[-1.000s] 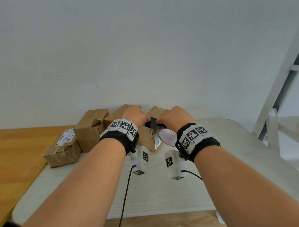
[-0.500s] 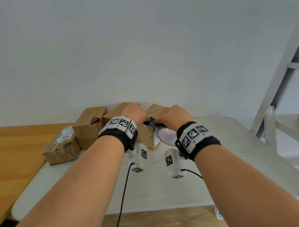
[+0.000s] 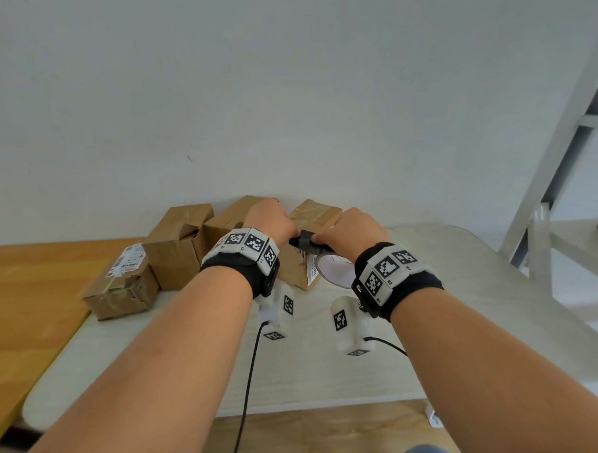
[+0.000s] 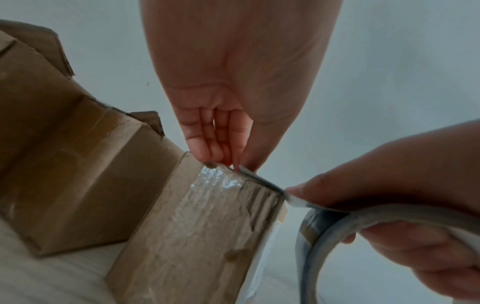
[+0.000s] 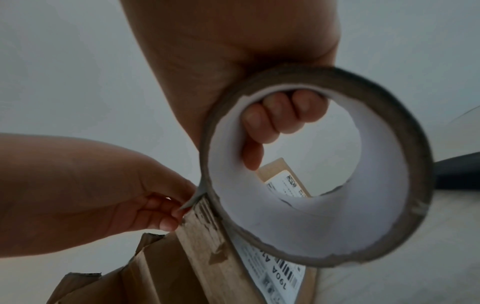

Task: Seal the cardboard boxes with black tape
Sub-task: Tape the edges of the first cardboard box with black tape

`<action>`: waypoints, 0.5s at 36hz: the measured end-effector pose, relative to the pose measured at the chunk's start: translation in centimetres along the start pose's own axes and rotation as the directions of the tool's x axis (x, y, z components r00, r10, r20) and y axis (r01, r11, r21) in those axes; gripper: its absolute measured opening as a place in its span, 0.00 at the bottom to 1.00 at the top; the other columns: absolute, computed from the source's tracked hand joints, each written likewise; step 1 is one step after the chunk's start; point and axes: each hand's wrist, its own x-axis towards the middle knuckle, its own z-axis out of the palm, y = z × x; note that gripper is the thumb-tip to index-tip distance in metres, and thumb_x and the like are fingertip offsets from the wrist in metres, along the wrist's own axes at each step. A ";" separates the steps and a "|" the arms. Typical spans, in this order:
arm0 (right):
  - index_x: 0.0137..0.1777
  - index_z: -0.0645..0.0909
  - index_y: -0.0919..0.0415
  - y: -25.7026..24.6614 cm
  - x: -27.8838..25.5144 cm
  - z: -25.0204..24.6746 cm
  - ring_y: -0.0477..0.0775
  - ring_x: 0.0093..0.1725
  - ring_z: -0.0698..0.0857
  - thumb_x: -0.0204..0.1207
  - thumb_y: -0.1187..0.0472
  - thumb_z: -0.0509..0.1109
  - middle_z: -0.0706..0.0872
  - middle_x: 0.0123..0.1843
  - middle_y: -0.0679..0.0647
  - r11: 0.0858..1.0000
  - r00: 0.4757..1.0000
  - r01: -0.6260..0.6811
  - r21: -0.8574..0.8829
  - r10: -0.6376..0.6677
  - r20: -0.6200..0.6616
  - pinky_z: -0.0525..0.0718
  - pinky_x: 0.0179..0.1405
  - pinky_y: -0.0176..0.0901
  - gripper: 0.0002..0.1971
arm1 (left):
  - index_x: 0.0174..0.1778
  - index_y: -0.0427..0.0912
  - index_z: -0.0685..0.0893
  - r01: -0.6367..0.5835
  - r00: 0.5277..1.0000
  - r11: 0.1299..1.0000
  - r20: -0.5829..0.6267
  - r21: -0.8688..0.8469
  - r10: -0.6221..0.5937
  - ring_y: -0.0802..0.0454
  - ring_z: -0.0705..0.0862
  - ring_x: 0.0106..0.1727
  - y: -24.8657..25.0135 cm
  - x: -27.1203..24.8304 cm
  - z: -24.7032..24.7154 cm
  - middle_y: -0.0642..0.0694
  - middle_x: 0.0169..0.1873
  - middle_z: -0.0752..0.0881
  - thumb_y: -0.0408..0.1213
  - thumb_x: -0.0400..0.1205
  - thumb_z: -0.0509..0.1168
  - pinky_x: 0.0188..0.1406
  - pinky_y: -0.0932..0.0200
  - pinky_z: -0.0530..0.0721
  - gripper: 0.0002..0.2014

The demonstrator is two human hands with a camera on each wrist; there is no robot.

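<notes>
Several brown cardboard boxes stand at the table's far edge by the wall. The nearest box [image 3: 297,270] [image 4: 187,230] [image 5: 207,257] carries a white label. My right hand [image 3: 350,233] [image 5: 275,121] grips the black tape roll [image 3: 333,270] [image 5: 319,164] [image 4: 335,224], fingers curled through its white core. A short strip of tape [image 3: 305,242] [image 4: 259,180] runs from the roll to my left hand [image 3: 270,221] [image 4: 228,156], which pinches the free end at the box's top edge.
A taller box [image 3: 180,245] and a labelled low box [image 3: 123,283] sit to the left, another box [image 3: 232,220] behind my left hand. An orange wooden surface [image 3: 23,300] adjoins the pale table [image 3: 458,301]. A white metal frame [image 3: 546,189] stands at right.
Both hands stay together over the box with the tape between them; the head view has shifted slightly. Nothing else moved.
</notes>
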 end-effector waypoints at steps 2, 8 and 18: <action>0.30 0.70 0.54 0.1 -0.2 0.0 0.57 0.42 0.83 0.71 0.46 0.73 0.78 0.33 0.50 1.000 1.000 0.010 0.014 -0.010 0.000 0.77 0.38 0.44 0.18 | 0.30 0.39 0.85 -0.025 1.000 1.000 -0.007 0.003 0.025 0.49 0.84 0.36 0.0 -0.1 0.1 0.46 0.30 0.84 0.39 0.74 0.71 0.30 0.61 0.77 0.09; 0.29 0.70 0.55 0.2 -0.3 0.0 0.56 0.40 0.81 0.72 0.49 0.73 0.76 0.31 0.50 0.998 1.000 0.016 0.060 -0.017 0.023 0.73 0.31 0.41 0.18 | 0.46 0.37 0.90 -0.121 0.991 0.993 -0.052 -0.011 0.120 0.46 0.87 0.50 0.0 -0.8 0.5 0.43 0.48 0.90 0.36 0.80 0.65 0.50 0.55 0.84 0.10; 0.28 0.72 0.56 1.0 0.1 0.9 0.54 0.34 0.78 0.74 0.53 0.72 0.76 0.29 0.51 0.992 0.999 0.023 0.127 -0.027 0.032 0.68 0.24 0.39 0.16 | 0.55 0.45 0.90 -0.318 0.947 0.948 -0.049 -0.013 0.317 0.49 0.85 0.56 0.1 -2.1 0.5 0.47 0.56 0.88 0.31 0.83 0.60 0.57 0.58 0.79 0.14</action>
